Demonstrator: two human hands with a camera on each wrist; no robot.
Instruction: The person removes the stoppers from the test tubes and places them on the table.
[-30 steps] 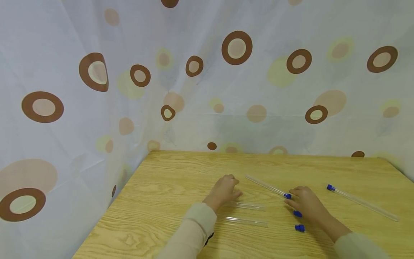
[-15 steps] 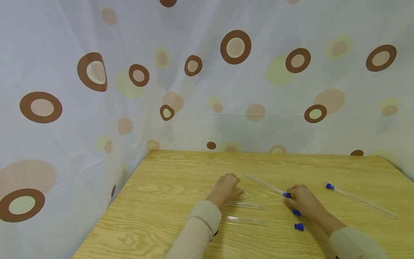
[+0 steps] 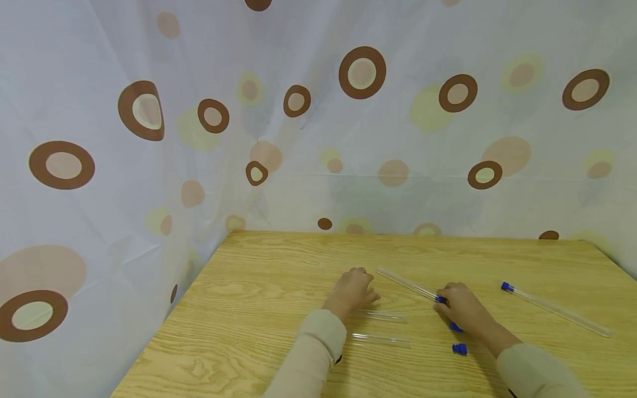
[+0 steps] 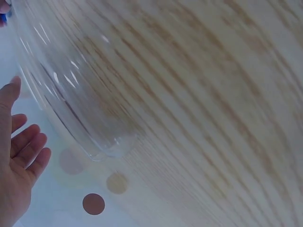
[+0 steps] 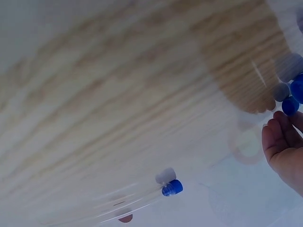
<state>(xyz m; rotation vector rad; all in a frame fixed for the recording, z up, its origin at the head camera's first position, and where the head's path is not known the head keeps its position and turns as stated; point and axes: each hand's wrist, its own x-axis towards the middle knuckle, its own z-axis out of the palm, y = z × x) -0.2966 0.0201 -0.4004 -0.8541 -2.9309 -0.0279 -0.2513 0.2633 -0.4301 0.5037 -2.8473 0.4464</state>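
Head view: taken from above and behind the hands, facing forward and down across the wood-grain table [image 3: 278, 260] to the dotted curtain [image 3: 318, 138], with the left hand [image 3: 352, 290] and right hand [image 3: 463, 310] at middle range. Left wrist view: inverted, the curtain lying below the tabletop, and near enough that a clear tube [image 4: 83, 99] loomed large. Right wrist view: likewise inverted, low over the wood, a blue-capped tube [image 3: 558, 312] along its lower edge. The head view shared the left hand with the left wrist view, the right hand and blue-capped tube with the right.
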